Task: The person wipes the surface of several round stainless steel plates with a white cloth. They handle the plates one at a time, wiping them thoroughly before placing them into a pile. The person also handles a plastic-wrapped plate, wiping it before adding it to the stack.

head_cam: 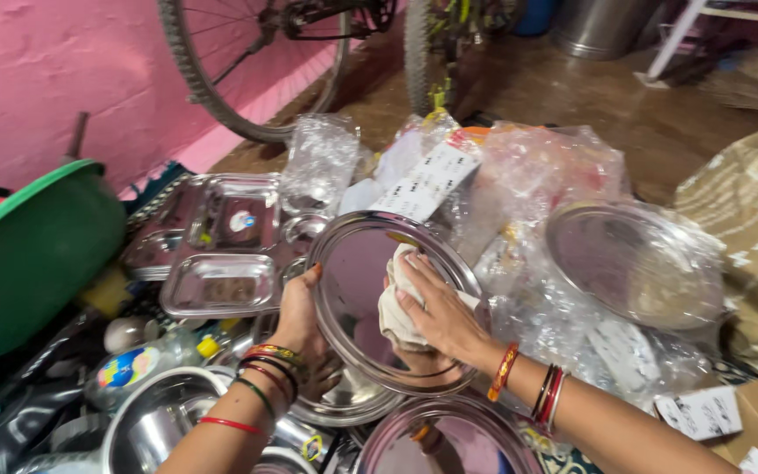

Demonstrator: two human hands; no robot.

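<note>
Wiping is underway mid-frame: I see left hand [298,309] gripping the steel plate [357,263] rim, right hand [436,316] pressing a white cloth [396,307] inside, other plates stacked below.

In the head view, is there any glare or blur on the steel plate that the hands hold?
Head view: the steel plate mirrors soft pinkish light, no harsh glare; the left hand grips its rim, the right hand presses a white cloth on it, both fairly sharp; the bicycle wheel looks softer.
</note>
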